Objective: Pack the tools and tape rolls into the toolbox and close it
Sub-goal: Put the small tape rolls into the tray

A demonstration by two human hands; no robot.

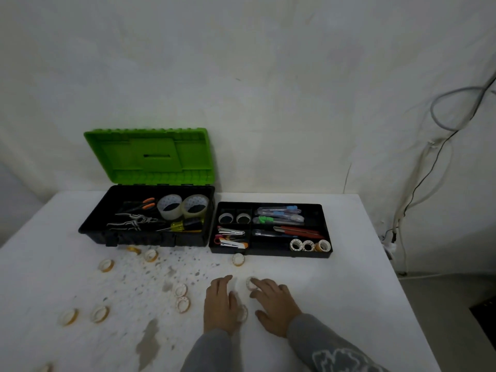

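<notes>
Toolbox (94, 229) sits far left on the white table (349, 277), back against the wall, green lid (147, 154) standing open. Inside it: two large clear tape rolls (170, 208) at far right, orange-handled pliers (145, 204), black-and-white pliers (134, 220), yellow-handled screwdriver (179, 226) along the near wall. Lift-out tray (325, 224) is on the table just right of the toolbox, side walls nearly touching; can't tell if they make contact. The tray holds cutters (298, 231), a stapler (233, 244) and three small rolls (308, 245) in its near-right corner. The tray's right wall is well in from the table's right edge, which runs diagonally toward near right. Small tape rolls are loose on the table: two (150, 255) just near of the toolbox's front wall, one (238, 259) just near of the tray's left corner, a pair (183, 304) left of the hands, more (99, 313) toward near left, and one (47, 367) cut off by the bottom of the view. Left hand (220, 304) is palm down on the table, fingers straight and together, with a roll (243, 314) standing against its right side. Right hand (273, 304) has slightly bent fingers, fingertips on another roll (251, 283); can't tell whether it pinches or only touches. A strip of bare tabletop separates the hands from the tray's near wall. There is a wider bare area right of the right hand out to the edge. Specks and a brown stain (150, 342) mark the left-centre surface.
</notes>
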